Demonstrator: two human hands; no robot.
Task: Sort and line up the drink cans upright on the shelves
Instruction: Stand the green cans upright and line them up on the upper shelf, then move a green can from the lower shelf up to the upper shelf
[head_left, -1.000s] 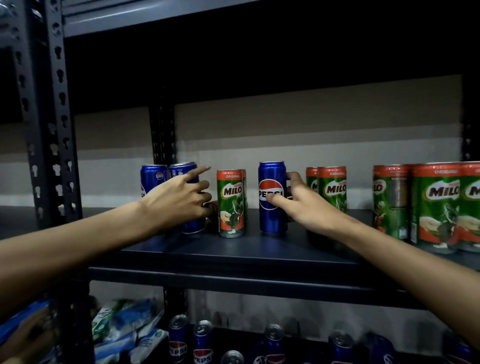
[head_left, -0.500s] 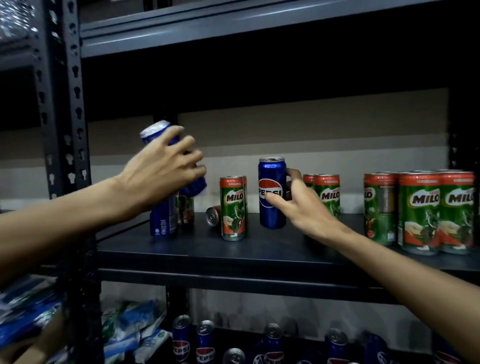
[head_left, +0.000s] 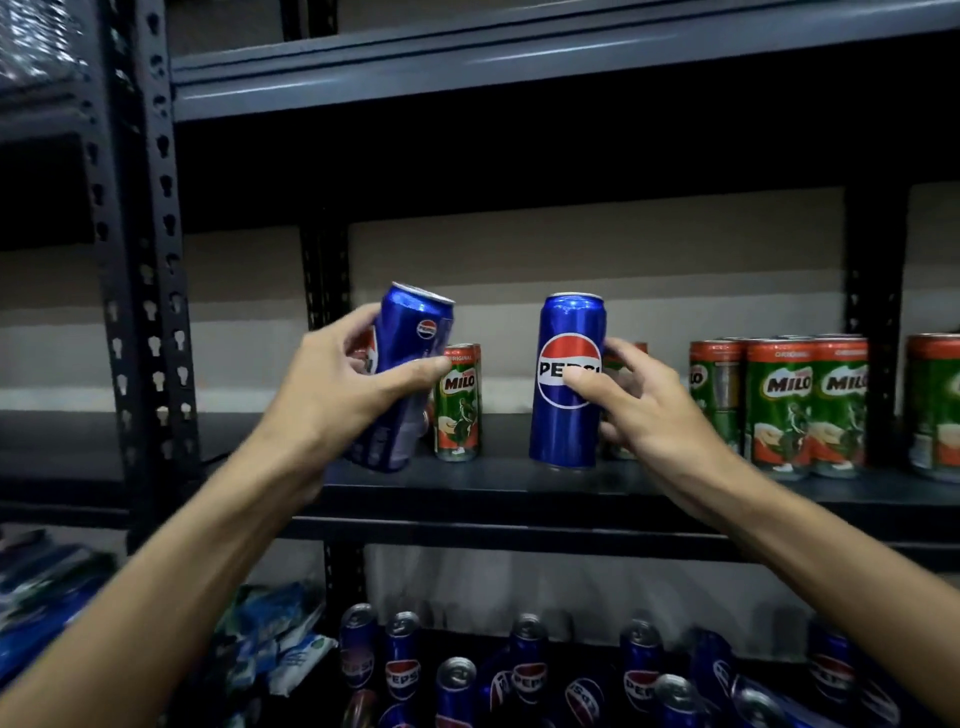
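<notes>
Hands at a dark metal shelf (head_left: 519, 488). Your left hand (head_left: 337, 395) clamps fingers and thumb round a blue Pepsi can (head_left: 410, 332), tilted with its top leaning right, base just above the shelf front. Your right hand (head_left: 649, 410) pinches a second Pepsi can (head_left: 566, 431), upright on the shelf, thumb across "PEPSI". Half a second ago the tilted can was higher and further left; now it is beside a green can (head_left: 457, 410) reading "MILO ORIGINAL". More Milo cans (head_left: 805, 405) stand rightward.

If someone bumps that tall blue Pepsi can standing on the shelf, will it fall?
Maybe. The standing Pepsi can is tall and narrow, taller than the Milo can beside it, so a high push may tip it. On its round side it would probably roll along the shelf.
</notes>
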